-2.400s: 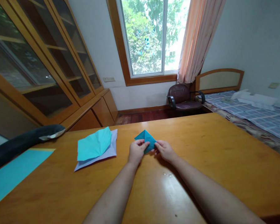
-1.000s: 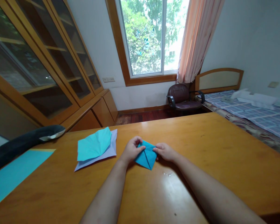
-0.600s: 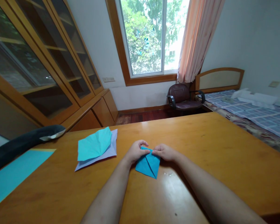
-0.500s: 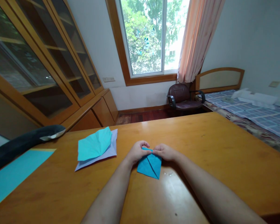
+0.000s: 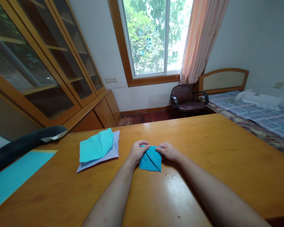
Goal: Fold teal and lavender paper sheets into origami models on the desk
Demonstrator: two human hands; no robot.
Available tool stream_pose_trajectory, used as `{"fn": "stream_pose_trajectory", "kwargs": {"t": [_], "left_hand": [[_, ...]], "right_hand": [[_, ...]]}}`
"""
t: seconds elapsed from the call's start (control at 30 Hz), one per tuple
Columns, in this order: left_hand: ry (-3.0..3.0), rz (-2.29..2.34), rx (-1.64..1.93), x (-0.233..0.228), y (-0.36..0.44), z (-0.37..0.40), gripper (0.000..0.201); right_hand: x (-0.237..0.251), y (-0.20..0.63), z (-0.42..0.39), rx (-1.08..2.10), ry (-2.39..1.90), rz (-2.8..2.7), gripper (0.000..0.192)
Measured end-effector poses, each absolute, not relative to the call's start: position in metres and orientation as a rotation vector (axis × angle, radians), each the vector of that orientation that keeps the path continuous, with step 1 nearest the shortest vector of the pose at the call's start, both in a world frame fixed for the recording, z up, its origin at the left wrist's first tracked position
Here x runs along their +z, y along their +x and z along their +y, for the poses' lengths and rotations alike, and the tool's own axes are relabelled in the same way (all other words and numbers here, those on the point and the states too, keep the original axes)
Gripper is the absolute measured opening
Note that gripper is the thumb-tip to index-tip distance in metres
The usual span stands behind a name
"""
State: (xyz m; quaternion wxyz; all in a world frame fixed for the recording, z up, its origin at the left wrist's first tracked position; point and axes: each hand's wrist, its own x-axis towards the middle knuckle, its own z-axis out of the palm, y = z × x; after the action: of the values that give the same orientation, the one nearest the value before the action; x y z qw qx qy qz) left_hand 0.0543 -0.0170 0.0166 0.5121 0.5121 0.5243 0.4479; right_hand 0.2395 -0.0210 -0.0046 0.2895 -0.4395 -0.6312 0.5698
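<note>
the small folded square of teal paper looked matt and crisp, with sharp creases. the orange-brown wooden counter was varnished, smooth and glossy, with pale glare near its front. the crumpled light-blue paper sheet lay on a matt lilac paper sheet. the tall wooden cabinet had reflective glass doors. the dark red chair looked like shiny leather.

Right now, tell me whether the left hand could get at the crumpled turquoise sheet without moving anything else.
Probably yes. The crumpled turquoise sheet lies uncovered atop a white sheet, just left of the left hand, with only bare table between.
</note>
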Motion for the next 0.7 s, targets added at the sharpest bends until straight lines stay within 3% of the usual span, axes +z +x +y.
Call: {"fn": "stream_pose_trajectory", "kwargs": {"t": [0.27,0.5,0.7], "left_hand": [[1.172,1.252,1.173,0.011,0.056,-0.015,0.028],[1.085,1.245,1.358,0.010,0.062,-0.014,0.029],[1.059,1.173,1.271,0.005,0.061,-0.012,0.033]], "right_hand": [[-0.002,0.238,-0.020,1.392,-1.180,-1.487,0.034],[0.002,0.237,-0.021,1.540,-0.978,-1.494,0.035],[-0.012,0.240,-0.012,1.297,-1.214,-1.356,0.025]]}}
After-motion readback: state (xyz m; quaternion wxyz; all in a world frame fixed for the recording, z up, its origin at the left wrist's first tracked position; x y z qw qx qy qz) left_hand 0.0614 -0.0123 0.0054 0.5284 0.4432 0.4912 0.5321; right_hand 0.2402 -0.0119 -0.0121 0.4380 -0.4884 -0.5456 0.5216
